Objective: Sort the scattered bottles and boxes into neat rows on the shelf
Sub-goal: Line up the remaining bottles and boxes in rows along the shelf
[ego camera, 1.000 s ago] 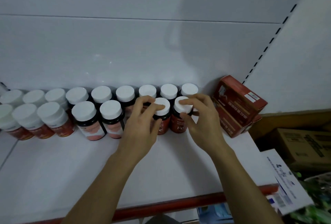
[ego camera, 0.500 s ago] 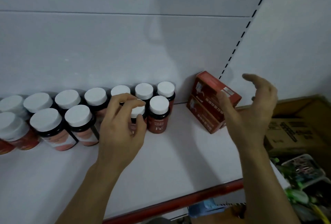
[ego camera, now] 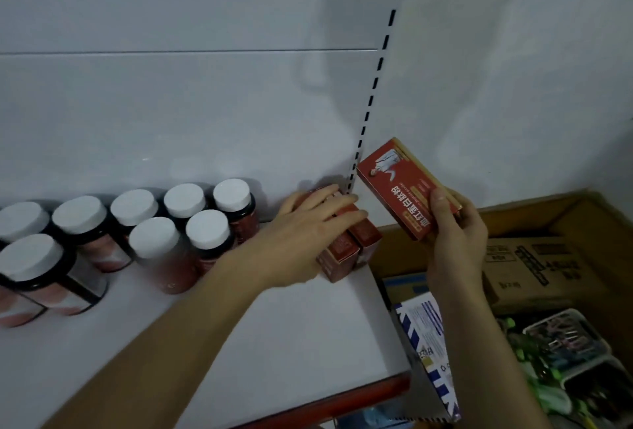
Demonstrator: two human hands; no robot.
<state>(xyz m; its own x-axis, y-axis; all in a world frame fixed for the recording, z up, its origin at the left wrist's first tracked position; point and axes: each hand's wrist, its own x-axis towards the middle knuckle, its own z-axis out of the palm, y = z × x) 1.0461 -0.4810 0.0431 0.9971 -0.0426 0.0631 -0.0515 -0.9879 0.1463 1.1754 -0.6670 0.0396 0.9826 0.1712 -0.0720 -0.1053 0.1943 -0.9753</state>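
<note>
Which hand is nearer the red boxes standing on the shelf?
Left. The left hand lies on top of the shelf boxes; the right hand is apart to their right, gripping another red box in the air.

Both bare forearms stretch forward. The left grip (ego camera: 308, 226) lies palm down on the boxes (ego camera: 342, 252) at the back right corner of the shelf (ego camera: 281, 343), its fingers nearly straight and slightly spread, its thumb hidden. The right grip (ego camera: 457, 233) is raised just past the shelf's right edge, thumb pressed on the face of a tilted box (ego camera: 404, 185), fingers curled behind it.
</note>
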